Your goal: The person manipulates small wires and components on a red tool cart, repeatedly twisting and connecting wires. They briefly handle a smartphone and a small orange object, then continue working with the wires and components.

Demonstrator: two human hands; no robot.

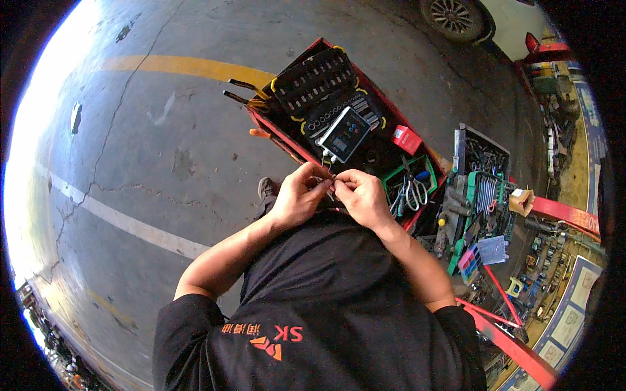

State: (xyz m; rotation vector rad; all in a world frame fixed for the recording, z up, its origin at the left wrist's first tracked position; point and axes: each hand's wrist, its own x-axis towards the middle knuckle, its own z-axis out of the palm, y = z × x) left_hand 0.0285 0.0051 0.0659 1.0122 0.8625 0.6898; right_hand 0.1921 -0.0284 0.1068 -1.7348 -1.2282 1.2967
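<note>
Close together in front of my body, my left hand and my right hand both have their fingers pinched, tips nearly touching. Something small and thin sits between them; its kind is too small to make out. Just beyond my fingers, a grey electronic box with a dark front panel and pale connectors rests on an open black socket set case. That case lies on a red tool cart. Right of my right hand, a green tray holds scissors and other hand tools.
A small red box sits on the cart's right side. Yellow-and-black handles jut past its left edge. Farther right are an open tool case, a green tool case and red metal beams. A car wheel stands far right.
</note>
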